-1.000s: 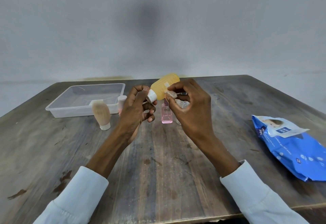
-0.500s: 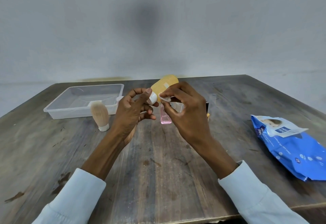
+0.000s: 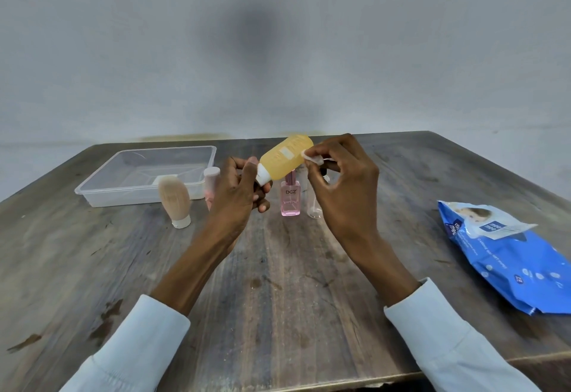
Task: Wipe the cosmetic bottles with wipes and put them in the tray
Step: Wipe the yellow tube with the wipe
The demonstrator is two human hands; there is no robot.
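Note:
My left hand (image 3: 239, 197) grips a yellow bottle (image 3: 285, 157) by its white cap, the body tilted up and to the right above the table. My right hand (image 3: 343, 181) pinches a small white wipe (image 3: 312, 158) against the bottle's right side. Behind my hands stand a pink square bottle (image 3: 290, 198), a clear bottle (image 3: 314, 206), a beige bottle (image 3: 174, 198) on its white cap, and a pink-capped bottle (image 3: 211, 180), partly hidden by my left hand. The clear plastic tray (image 3: 102, 189) lies at the back left.
A blue pack of wet wipes (image 3: 506, 252) lies at the right side of the worn wooden table (image 3: 278, 283). The table's near edge runs along the bottom right. A plain grey wall stands behind the table.
My right hand has slid the wipe from near the cap up along the yellow bottle toward its base. The pink and clear bottles behind are now uncovered.

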